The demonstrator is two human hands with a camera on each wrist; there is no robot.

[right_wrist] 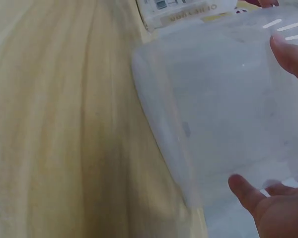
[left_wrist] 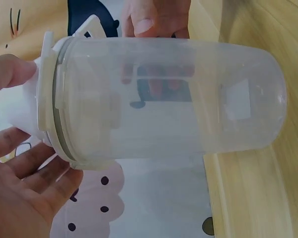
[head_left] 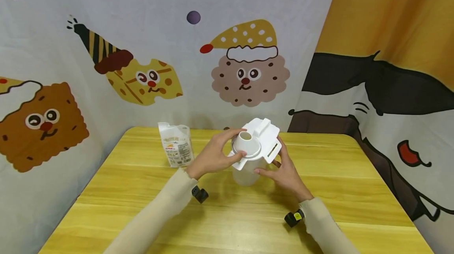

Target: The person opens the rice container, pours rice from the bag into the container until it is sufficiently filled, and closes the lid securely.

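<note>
A translucent plastic storage jar (head_left: 245, 176) with a white lid (head_left: 267, 142) is between both hands over the middle of the table. On the lid is a raised round cap (head_left: 247, 148) with a hollow top. My left hand (head_left: 217, 153) grips this cap, thumb on one side and fingers on the other. My right hand (head_left: 286, 175) holds the side of the jar below the lid, its thumb and fingers spread around the wall, as the right wrist view shows. The jar body (left_wrist: 164, 109) looks see-through in the left wrist view. Whether its base touches the table I cannot tell.
A white printed pouch (head_left: 176, 147) stands at the back left of the wooden table (head_left: 337, 183). Behind the table's far edge hangs a cloth (head_left: 156, 13) with cartoon biscuits. Each wrist carries a small black device (head_left: 200, 195).
</note>
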